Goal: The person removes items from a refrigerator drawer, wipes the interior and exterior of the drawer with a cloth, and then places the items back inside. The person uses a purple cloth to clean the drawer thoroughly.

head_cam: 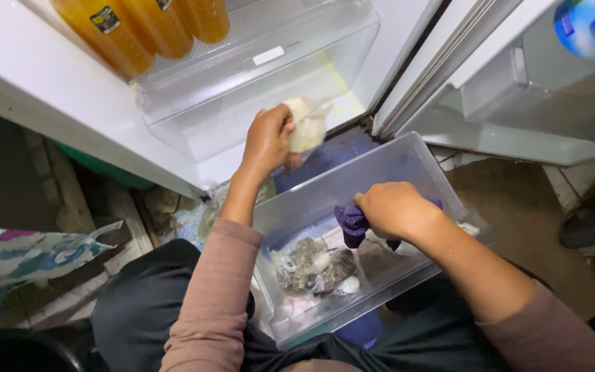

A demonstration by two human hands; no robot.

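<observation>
A clear plastic fridge drawer (408, 155) rests on my lap, pulled out of the open fridge. My left hand (268, 141) is raised above the drawer's far left corner and grips a small pale plastic bag (308, 124) with whitish contents. My right hand (394, 209) presses a dark purple cloth (350, 224) inside the drawer, near its middle. At the drawer's near end lies a clear bag of grey and white lumps (313, 267).
The open fridge door (56, 89) stands at the left; its clear shelf (256, 76) holds orange bottles (142, 27). The white fridge body (490, 96) is at the upper right, with a blue-capped container (590, 24). A patterned bag (29, 251) lies at the left.
</observation>
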